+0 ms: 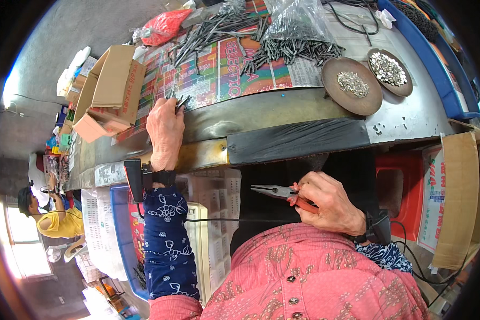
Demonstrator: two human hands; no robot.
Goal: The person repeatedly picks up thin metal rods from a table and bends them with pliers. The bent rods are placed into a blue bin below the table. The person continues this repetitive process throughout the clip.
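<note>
My left hand rests at the near edge of the tabletop, its fingers closed around a few short dark strips whose ends stick out past the fingertips. In front of my body, below the table edge, my right hand grips a pair of pliers with red handles. The pliers' jaws point left and hold nothing that I can see. A heap of short dark strips spills from a clear plastic bag at the far middle. Longer dark strips lie loose to its left.
Two brown dishes hold small metal parts: a nearer dish and a farther dish. An open cardboard box stands at left, a red bag behind it. A blue tray lines the right. A person in yellow sits far left.
</note>
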